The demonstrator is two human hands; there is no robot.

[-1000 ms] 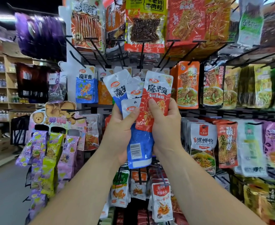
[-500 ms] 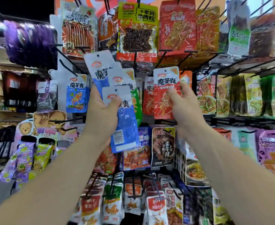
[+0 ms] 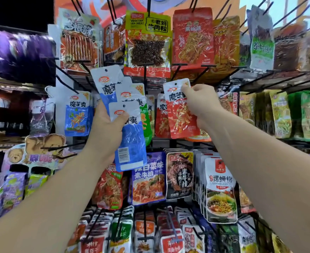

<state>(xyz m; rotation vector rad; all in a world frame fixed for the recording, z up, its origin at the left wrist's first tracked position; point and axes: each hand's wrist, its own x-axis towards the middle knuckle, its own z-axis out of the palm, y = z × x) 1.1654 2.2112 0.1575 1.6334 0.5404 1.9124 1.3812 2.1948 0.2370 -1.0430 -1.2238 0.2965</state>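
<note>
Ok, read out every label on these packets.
"VEGETARIAN MEAT": yellow packet
"老妈牛肉粒": same packet
"魔芋爽": hanging blue packet
"魔芋": red packet, right hand, rest covered
"爽": blue packets, left hand
"螺蛳粉": white packet
Small print: blurred.

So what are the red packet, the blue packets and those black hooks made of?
The red packet pinched by the right hand looks like thin, glossy plastic film: it crinkles and catches the light. The blue packets gripped in the left hand look the same, shiny and wrinkled. The black hooks seem to be thin metal rod with a dark coating, though they could be plastic.
</note>
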